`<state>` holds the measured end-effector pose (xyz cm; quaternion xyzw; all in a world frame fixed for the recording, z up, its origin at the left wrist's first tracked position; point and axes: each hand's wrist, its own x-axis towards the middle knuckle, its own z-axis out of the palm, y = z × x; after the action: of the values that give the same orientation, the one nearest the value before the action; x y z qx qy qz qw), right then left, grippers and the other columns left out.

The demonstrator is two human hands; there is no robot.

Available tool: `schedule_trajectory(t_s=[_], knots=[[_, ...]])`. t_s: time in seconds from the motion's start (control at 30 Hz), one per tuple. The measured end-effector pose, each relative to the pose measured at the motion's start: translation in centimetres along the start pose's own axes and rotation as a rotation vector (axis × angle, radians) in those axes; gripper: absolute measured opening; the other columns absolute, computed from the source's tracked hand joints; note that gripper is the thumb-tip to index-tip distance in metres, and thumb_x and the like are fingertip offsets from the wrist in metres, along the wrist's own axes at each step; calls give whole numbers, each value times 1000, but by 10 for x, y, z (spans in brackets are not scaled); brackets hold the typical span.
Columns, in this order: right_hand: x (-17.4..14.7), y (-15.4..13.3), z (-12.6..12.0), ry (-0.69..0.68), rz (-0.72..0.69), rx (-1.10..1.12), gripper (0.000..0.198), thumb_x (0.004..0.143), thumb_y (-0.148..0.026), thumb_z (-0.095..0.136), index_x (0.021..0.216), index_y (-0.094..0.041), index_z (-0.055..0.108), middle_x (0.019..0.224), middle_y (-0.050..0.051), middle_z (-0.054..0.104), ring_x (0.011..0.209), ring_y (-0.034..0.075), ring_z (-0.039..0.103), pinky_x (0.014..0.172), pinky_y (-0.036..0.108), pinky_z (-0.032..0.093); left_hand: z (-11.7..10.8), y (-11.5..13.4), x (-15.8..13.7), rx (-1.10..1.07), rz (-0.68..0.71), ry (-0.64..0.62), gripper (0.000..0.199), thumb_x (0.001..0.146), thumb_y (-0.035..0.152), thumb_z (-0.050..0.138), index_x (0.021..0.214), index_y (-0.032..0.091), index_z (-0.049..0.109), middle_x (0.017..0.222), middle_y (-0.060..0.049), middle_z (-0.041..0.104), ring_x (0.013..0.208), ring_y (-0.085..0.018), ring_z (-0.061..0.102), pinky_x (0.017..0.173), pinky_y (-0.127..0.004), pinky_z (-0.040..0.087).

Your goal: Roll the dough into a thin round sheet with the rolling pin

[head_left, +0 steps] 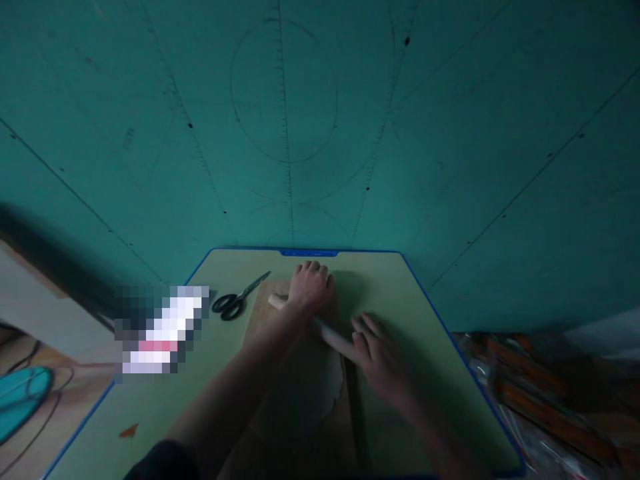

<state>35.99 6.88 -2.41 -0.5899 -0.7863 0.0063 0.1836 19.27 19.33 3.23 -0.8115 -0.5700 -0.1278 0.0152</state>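
Note:
A pale sheet of dough (pixel 313 383) lies flat on a wooden board (pixel 345 427), its right edge ragged. Slanting across the board's far part is a thin wooden rolling pin (pixel 340 342), whose left end shows past my left wrist. My left hand (pixel 311 287) is over the pin's middle with its fingers curled down; the palm and its contact are hidden. At the pin's right end, my right hand (pixel 376 350) has its fingers bent around it, slightly blurred. My left forearm covers part of the board and dough.
Black-handled scissors (pixel 240 298) lie left of the board on the blue-edged table (pixel 425 400). A small orange scrap (pixel 129 431) is near the table's left front. A green marked wall (pixel 320 133) stands behind. Plastic-wrapped items (pixel 540 400) are heaped at the right.

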Motion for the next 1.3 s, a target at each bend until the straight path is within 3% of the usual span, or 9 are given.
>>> schedule_trajectory(t_s=[0.17,0.27,0.4,0.53,0.73,0.87,1.03,1.17,1.3], knots=[[-4,0,0,35,-13,26,43,101,-24,33,128,-13,65,136,17,62,133,28,53,110,52,46,-7,-5,-23,14,27,-6,35,101,28,37,99,14,68,104,-14,68,103,-27,61,88,-41,47],[-22,-19,-5,45,26,65,47,103,-31,32,137,-13,58,142,17,58,133,28,53,107,48,49,-14,-16,-69,6,88,-38,30,101,30,40,100,20,68,106,-9,69,104,-24,60,90,-38,47],[-38,-38,-12,39,18,58,47,102,-34,33,140,-16,55,141,14,59,134,28,52,112,52,43,-25,-32,-141,23,115,-8,35,101,39,39,106,19,67,116,-12,67,114,-30,58,96,-47,47],[-23,-41,-18,-35,53,-1,50,102,-40,34,135,-12,60,141,17,59,133,31,52,113,52,39,-30,-40,-174,38,197,3,32,101,37,40,115,24,65,130,-10,63,133,-32,46,107,-50,40],[49,-37,-11,-127,130,4,51,97,-33,38,142,-14,54,151,18,48,138,32,46,112,50,38,-19,-41,-150,105,-8,42,49,100,46,39,133,15,56,144,-18,54,139,-38,42,109,-58,38],[105,-39,2,-225,163,49,56,93,-29,43,147,-13,47,159,19,35,145,32,36,116,46,31,-15,-48,-130,106,-13,47,52,100,48,40,135,12,56,143,-21,54,140,-39,41,110,-63,36],[160,-50,15,-307,108,55,55,92,-32,47,144,-14,51,158,18,37,144,32,37,116,45,30,-14,-78,-111,12,-17,104,41,101,38,40,126,14,62,137,-18,60,137,-34,47,108,-53,43],[175,-57,19,-295,60,56,50,91,-28,47,139,-14,55,154,18,42,140,30,43,113,42,33,-18,-94,-103,-44,-86,93,37,102,31,33,112,18,66,123,-14,68,123,-28,58,101,-47,50],[156,-50,14,-294,35,47,52,93,-26,44,143,-14,51,158,17,38,144,28,38,116,42,30,-15,-76,-115,-7,-76,93,37,101,37,38,119,15,62,133,-17,63,130,-30,54,106,-47,47]])
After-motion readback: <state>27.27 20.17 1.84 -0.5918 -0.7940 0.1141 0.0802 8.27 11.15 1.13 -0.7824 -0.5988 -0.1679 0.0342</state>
